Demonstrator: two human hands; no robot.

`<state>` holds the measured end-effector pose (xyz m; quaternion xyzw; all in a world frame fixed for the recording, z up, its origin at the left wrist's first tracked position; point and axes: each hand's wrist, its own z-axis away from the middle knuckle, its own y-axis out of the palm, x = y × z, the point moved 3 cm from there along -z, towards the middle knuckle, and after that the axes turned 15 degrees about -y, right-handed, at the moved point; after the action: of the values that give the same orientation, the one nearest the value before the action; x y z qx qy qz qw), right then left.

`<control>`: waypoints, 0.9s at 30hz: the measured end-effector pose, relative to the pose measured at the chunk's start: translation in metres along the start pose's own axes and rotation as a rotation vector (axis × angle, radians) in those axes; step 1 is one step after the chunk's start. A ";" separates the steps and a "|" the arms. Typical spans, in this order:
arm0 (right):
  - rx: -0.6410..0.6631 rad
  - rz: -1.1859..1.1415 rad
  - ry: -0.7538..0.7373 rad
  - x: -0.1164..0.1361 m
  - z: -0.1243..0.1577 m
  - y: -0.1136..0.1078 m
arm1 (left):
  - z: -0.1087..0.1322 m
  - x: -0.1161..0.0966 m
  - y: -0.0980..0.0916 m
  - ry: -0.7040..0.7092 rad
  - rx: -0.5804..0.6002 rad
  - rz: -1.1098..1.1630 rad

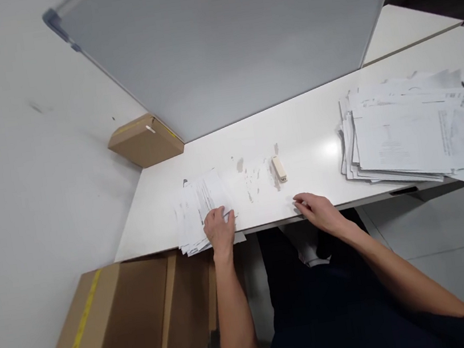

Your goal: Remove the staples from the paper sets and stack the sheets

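My left hand [220, 228] rests on a small pile of printed papers [195, 202], its thumb apart from the bent fingers. The sheets lie slightly fanned, and some stick out over the table's front edge. Just above that edge, farther right, is my right hand [318, 211]. Its fingers point left with a small gap to the thumb, and nothing shows between them. A small cream block that looks like a stapler [278, 168] lies between and beyond both hands, touching neither.
The white table [228, 145] bears grey smudges near the cream block. A large untidy paper stack [403, 135] covers its right side. A whiteboard [231, 47] stands along the back, beside a small cardboard box [147, 141]. Larger cardboard boxes [107, 330] stand below at left.
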<state>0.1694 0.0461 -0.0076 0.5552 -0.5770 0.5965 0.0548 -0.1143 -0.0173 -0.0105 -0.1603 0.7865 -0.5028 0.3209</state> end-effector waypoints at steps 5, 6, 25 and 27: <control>-0.008 -0.013 -0.008 -0.002 0.000 0.002 | -0.010 0.007 -0.004 -0.005 0.025 0.081; -0.013 -0.030 0.008 -0.003 0.000 0.000 | -0.013 0.010 -0.005 -0.045 0.027 0.120; -0.005 -0.376 0.084 0.026 -0.018 0.015 | -0.001 -0.008 -0.020 -0.483 0.098 0.996; 0.018 -0.383 0.063 0.030 -0.020 0.022 | 0.000 -0.008 -0.013 -0.521 0.153 1.023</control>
<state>0.1308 0.0359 0.0063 0.6366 -0.4532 0.5974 0.1802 -0.1092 -0.0182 0.0041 0.1456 0.6201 -0.2830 0.7171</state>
